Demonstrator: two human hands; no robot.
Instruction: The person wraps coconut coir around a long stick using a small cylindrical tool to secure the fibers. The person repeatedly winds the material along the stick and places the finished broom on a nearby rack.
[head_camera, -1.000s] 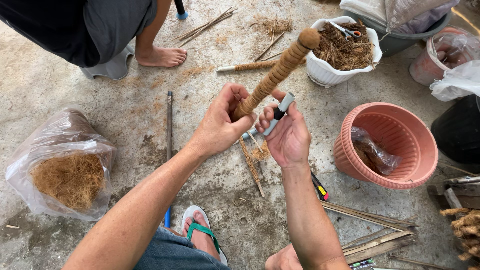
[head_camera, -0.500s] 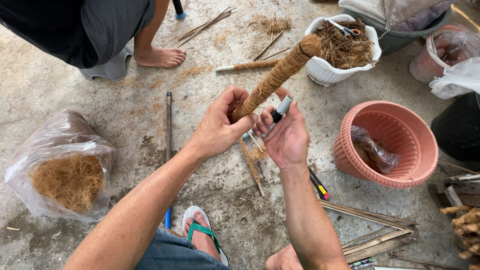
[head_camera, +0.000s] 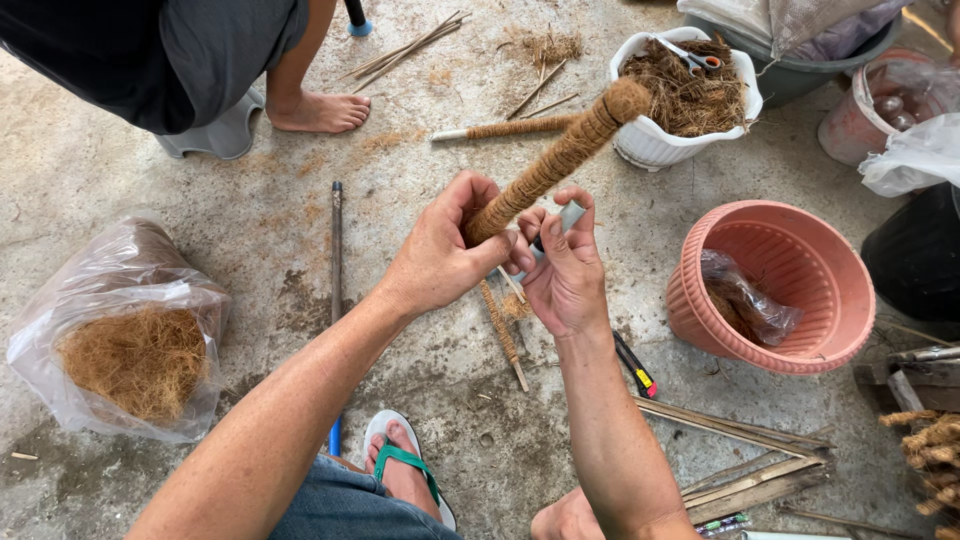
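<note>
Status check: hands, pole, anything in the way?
Left hand grips coir-wrapped pole. Right hand holds grey tool at its base. Nothing in the way.

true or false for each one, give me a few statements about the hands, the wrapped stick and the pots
1. The left hand grips the lower end of the coir-wrapped stick. True.
2. The right hand is empty. False: it holds a small grey tool.
3. The pink pot holds a plastic bag. True.
4. The white pot is empty. False: it holds brown fibre and scissors.
5. The stick lies flat on the floor. False: it is held up, tilted.
</note>
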